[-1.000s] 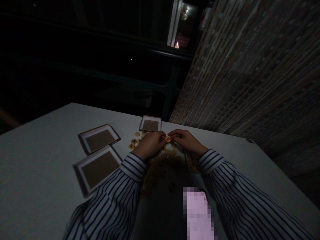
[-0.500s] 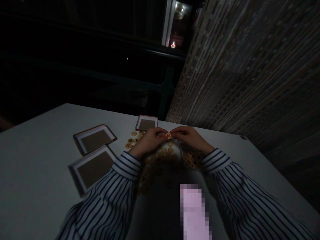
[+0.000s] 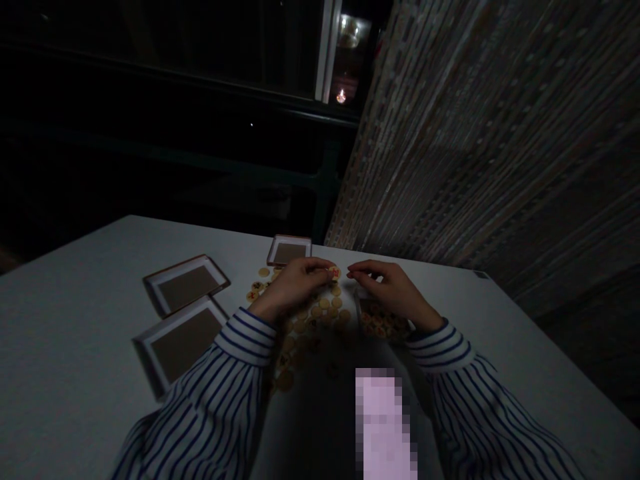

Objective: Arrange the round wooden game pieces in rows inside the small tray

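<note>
Between the fingertips of my left hand a round wooden Chinese chess piece is pinched, its red character facing me. My right hand is just to the right, apart from that piece, fingers stretched toward it and a little loose, with nothing visible in them. Below my right hand sits a shallow box holding several chess pieces with red marks. Loose chess pieces lie under and between my hands, some blank side up. My left hand and forearm hide part of them.
Two shallow trays lie on the white table at the left. A smaller tray rests near the far edge. A string curtain hangs along the right behind the table. The room is dark.
My right hand has let go of the chess piece and moved a little to the right. The piece stays in my left hand. The view has shifted slightly.
</note>
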Demonstrator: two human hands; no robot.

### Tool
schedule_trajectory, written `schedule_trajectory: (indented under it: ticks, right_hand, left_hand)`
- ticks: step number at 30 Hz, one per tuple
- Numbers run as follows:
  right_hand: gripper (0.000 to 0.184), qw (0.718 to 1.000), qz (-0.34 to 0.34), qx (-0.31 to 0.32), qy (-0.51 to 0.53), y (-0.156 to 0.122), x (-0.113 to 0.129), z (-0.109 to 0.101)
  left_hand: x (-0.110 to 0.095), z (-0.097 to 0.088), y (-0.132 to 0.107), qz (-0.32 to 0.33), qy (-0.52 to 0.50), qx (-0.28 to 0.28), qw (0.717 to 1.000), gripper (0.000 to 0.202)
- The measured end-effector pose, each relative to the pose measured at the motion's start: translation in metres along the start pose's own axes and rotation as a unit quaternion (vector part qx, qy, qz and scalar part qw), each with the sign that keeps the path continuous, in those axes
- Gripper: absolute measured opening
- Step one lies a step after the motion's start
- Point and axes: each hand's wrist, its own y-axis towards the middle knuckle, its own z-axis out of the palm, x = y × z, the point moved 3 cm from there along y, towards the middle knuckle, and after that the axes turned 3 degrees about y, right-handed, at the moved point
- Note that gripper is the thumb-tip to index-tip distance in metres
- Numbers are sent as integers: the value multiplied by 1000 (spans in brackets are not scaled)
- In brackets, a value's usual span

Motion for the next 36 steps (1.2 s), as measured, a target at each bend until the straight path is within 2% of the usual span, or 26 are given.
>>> schedule_trajectory:
  ticks: [6, 13, 18, 23, 27, 30, 36]
  right_hand:
    - [22, 998, -38, -30, -28, -9, 5, -7]
    - [23, 995, -63, -16, -80, -13, 0, -16]
    - [26, 990, -74, 11, -120, -16, -1, -26]
    - [28, 988, -78, 19, -129, -22, 4, -40]
    - [29, 987, -77, 20, -140, -26, 4, -48]
    - [30, 986, -76, 21, -147, -28, 3, -53]
    - [29, 985, -68, -13, -157, -31, -1, -65]
  left_hand:
    - [-4, 1, -1, -4, -59, -29, 998, 24]
    - [-17, -18, -7, 26, -90, -91, 991, 23]
    - [-33, -33, -17, 42, -47, -154, 986, 33]
    - [-48, -37, -28, 87, -72, -207, 972, 40]
    - [-58, -24, -25, 101, -89, -218, 967, 39]
    - [-60, -4, -15, 96, -97, -215, 967, 37]
    - [-44, 46, 4, 55, -116, -148, 981, 32]
